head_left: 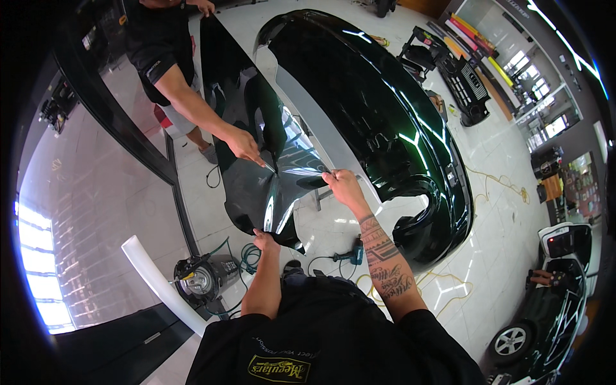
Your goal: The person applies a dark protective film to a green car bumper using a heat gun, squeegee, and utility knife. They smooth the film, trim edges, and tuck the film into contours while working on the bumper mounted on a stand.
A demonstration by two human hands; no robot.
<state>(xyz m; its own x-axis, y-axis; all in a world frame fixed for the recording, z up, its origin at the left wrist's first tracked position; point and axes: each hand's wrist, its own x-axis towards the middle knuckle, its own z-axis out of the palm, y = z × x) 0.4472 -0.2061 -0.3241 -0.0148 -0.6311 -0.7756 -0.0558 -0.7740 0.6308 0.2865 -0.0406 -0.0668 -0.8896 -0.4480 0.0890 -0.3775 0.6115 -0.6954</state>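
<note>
Between me and a co-worker stretches a glossy dark sheet of film (247, 186), creased and shiny toward my side. My left hand (264, 240) pinches its near edge. Higher and to the right, my right hand (343, 186) grips the film's right edge, pulling a crease across it. The co-worker's hand (244, 145) points at or touches the film's middle, and their other hand (204, 7) holds its far end. Just right of the film stands a large glossy dark green car bumper (359, 96), with its pale inner side (321, 122) facing the film.
A round grey machine (202, 277) with hoses stands at the lower left, beside a white tube (154, 276). A teal power tool (352, 252) lies near my feet. Yellow cord (507, 186) crosses the floor. Car parts (465, 90) and coloured rolls (471, 35) sit far right; a dark car (545, 321) is lower right.
</note>
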